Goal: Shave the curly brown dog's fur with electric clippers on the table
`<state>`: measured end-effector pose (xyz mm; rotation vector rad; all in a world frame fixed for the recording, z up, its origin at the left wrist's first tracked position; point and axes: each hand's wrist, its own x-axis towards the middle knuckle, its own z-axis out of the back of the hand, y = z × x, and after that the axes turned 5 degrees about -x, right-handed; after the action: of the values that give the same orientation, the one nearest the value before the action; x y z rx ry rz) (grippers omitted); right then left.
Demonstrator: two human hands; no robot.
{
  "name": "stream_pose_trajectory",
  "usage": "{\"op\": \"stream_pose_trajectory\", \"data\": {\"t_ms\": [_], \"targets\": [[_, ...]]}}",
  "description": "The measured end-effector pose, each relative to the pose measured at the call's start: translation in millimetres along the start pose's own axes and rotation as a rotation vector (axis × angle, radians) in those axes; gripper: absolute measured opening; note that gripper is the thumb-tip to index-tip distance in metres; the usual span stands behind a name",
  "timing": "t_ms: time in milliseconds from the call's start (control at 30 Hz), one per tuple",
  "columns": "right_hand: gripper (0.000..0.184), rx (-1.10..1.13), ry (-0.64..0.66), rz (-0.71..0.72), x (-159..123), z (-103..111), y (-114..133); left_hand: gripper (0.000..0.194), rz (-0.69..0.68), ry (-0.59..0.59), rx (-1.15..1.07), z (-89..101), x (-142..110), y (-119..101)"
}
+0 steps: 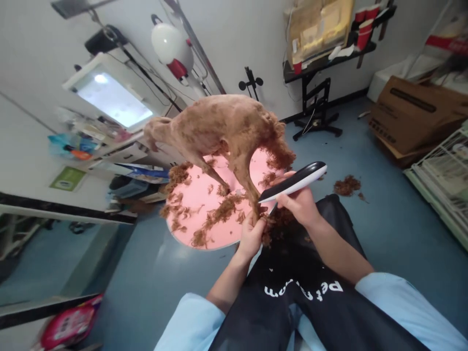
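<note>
A brown dog (219, 119), clipped short over its back and sides, stands on a round pink grooming table (190, 234). Longer curly hair still hangs at its rear. My left hand (251, 236) is closed around the lower end of one hind leg. In my right hand (302, 202) is a black and white hair clipper (294, 183), its head against that lower leg just above my left fingers. Clumps of cut brown hair (223, 212) lie on the table and on my black apron (292, 263).
A white and red dryer (171, 46) hangs behind the dog, beside a lit mirror or screen (113, 90). Cardboard boxes (417, 117) and a white wire rack (442, 170) stand at right. A black stand (316, 105) is by the wall. Cut hair (347, 185) lies on the floor.
</note>
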<state>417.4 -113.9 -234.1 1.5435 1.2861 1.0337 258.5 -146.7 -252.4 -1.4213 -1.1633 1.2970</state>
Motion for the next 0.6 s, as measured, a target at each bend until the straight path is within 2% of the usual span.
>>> {"op": "stream_pose_trajectory", "data": {"t_ms": [67, 200, 367, 533, 600], "targets": [[0.04, -0.142, 0.037, 0.002, -7, -2, 10, 0.029, -0.03, -0.027, 0.006, -5.2, -1, -4], [0.028, -0.36, 0.116, -0.033, -18, -4, 10, 0.025, 0.006, 0.025, -0.022, -10.2, -2, -8], [0.026, -0.527, -0.061, 0.07, -18, -8, 13, 0.016, -0.07, -0.012, 0.029, -10.1, 1, -2], [0.032, -0.793, -0.009, 0.058, -18, -14, 18, 0.016, -0.145, 0.017, 0.072, -7.1, 4, 8], [0.034, -0.825, -0.07, 0.113, -17, -17, 22, 0.012, -0.119, 0.034, 0.089, -6.0, 5, 12]]}}
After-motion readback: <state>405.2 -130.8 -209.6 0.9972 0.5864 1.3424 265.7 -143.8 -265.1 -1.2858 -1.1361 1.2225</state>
